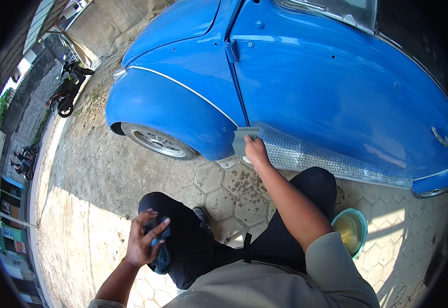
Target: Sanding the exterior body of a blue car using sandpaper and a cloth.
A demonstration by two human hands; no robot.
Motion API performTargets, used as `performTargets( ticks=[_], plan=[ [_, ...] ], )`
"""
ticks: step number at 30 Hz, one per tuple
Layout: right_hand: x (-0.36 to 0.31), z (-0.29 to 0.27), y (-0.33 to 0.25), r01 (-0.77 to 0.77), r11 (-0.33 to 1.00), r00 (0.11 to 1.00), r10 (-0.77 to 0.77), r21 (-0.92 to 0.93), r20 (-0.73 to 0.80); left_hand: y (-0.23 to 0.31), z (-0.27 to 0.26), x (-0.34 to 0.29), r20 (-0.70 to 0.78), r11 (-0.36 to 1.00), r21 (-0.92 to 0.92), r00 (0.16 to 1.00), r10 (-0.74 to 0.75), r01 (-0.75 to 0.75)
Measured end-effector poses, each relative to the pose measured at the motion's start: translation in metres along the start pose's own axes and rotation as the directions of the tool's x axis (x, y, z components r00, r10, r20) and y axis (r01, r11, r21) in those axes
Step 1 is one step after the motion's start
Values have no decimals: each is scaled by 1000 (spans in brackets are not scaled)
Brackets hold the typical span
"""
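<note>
My right hand (256,151) reaches forward and pinches a grey-green sheet of sandpaper (240,140). The sheet lies by the front end of the silver, bumpy-textured running board (326,159), where it meets the blue front fender (178,110) of a car. Over my left knee, my left hand (144,238) grips a crumpled dark blue cloth (161,259); its fingers are bent and partly apart. The blue car door (326,87) rises above the running board.
A teal bucket (361,226) of cloudy yellowish water stands on the hexagonal pavers (383,205) to my right. The car's front wheel (157,141) is ahead to the left. Farther left, a motorbike (69,87) is parked by a wall.
</note>
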State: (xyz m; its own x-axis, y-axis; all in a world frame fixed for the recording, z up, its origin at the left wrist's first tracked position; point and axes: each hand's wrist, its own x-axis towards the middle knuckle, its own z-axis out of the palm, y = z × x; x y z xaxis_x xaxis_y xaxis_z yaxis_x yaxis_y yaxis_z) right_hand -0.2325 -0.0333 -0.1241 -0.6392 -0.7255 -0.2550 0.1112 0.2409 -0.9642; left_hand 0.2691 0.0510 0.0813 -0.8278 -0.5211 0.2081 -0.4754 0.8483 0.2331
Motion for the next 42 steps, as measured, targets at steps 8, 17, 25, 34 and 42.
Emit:
performTargets(
  ticks=[8,17,25,34,42],
  plan=[
    [11,-6,44,16,961,1000,-20,-277,-14,-132,-20,159,-203,577,-782,780,-592,234],
    [23,52,90,-125,977,957,72,-172,-282,-198,55,393,-444,976,210,895,38,62],
    [25,42,105,-230,951,933,155,-208,-323,-145,283,380,259,713,494,867,426,-498],
    [9,27,98,-314,919,926,240,-240,-292,-136,324,398,341,719,353,798,498,-599],
    [44,110,68,259,963,924,-269,-73,-272,-235,64,408,-562,920,298,826,-47,255]
  ],
)
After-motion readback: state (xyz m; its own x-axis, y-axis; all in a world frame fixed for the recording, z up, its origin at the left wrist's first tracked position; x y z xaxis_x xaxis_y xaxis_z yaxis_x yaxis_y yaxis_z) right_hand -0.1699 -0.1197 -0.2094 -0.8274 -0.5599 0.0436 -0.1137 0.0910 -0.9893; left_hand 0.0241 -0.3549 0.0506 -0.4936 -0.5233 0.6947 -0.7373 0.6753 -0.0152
